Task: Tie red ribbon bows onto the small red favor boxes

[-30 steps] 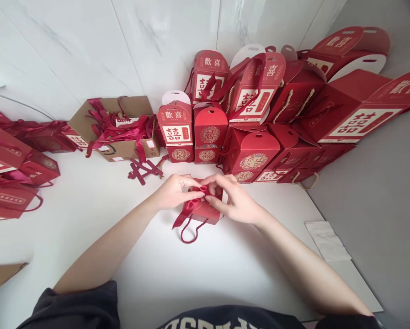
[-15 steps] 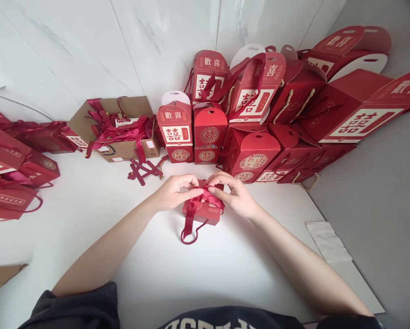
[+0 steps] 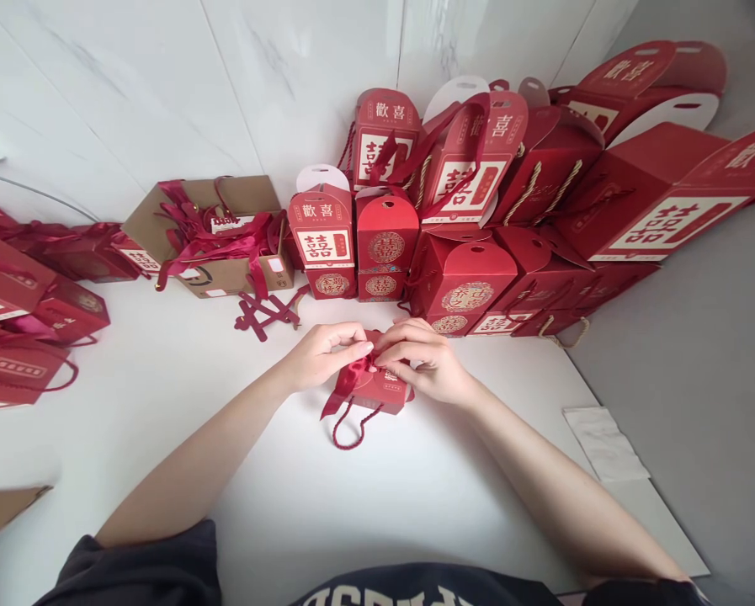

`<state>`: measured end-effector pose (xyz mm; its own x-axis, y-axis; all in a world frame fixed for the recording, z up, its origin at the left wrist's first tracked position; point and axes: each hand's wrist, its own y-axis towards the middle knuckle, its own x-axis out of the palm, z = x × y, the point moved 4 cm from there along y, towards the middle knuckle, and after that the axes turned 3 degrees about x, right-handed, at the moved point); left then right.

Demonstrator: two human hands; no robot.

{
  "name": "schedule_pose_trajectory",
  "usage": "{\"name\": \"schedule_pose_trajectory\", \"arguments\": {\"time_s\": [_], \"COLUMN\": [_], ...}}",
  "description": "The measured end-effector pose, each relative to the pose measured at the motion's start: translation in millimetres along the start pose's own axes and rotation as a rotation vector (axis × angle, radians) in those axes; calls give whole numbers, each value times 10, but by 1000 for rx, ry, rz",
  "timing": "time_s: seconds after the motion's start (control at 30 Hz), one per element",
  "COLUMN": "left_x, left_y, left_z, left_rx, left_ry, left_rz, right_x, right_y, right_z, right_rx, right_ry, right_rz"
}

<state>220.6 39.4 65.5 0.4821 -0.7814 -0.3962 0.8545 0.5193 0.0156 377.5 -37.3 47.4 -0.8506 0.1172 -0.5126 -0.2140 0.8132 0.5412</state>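
A small red gift box (image 3: 383,394) lies on the white table in front of me, its twisted cord handle (image 3: 350,446) looping toward me. Dark red satin ribbon (image 3: 347,383) crosses its top, one tail hanging over the left side. Thumb and forefinger of my left hand (image 3: 327,353) pinch the ribbon near the knot. From the other side my right hand (image 3: 428,360) closes its fingertips on the ribbon at the knot; the fingers partly hide what they grip.
Stacked red boxes (image 3: 465,278) stand along the wall, behind and to the right. A cardboard box (image 3: 238,276) full of ribbons sits behind left, with loose dark red strips (image 3: 267,316) before it. More red boxes (image 3: 20,362) are at far left; folded white paper (image 3: 606,443) lies at right.
The ribbon across the box's right side is no longer spread out there. My right fingers have curled in closer to the knot, and the left ribbon tail has swung outward to the left.
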Motion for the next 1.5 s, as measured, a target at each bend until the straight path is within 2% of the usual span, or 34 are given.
{"name": "schedule_pose_trajectory", "arguments": {"time_s": [0.17, 0.4, 0.73, 0.87, 1.0, 1.07, 1.2, 1.37, 1.5], "left_x": [11, 9, 60, 146, 307, 338, 301, 313, 312], "left_y": [-12, -68, -110, -183, -263, -274, -270, -286, -273], "left_z": [8, 78, 187, 190, 213, 199, 157, 143, 177], "left_rx": [12, 42, 41, 67, 238, 304, 383, 511, 528], "left_ry": [57, 141, 285, 533, 875, 913, 894, 934, 969], "left_rz": [24, 3, 81, 239, 419, 457, 461, 440, 489], "right_x": [-12, -18, -55, -50, -35, -38, -57, 32, 50], "right_y": [10, 33, 29, 24, 16, 24, 45, 29, 0], "right_z": [-33, -51, -77, -62, -91, -85, 15, 112, 143], "right_rx": [4, 47, 65, 77, 55, 96, 282, 425, 524], "right_ry": [-14, -2, 46, 54, 53, 78, 106, 374, 509], "right_rz": [-135, -151, -164, -135, -121, -96, -2, -130, -103]}}
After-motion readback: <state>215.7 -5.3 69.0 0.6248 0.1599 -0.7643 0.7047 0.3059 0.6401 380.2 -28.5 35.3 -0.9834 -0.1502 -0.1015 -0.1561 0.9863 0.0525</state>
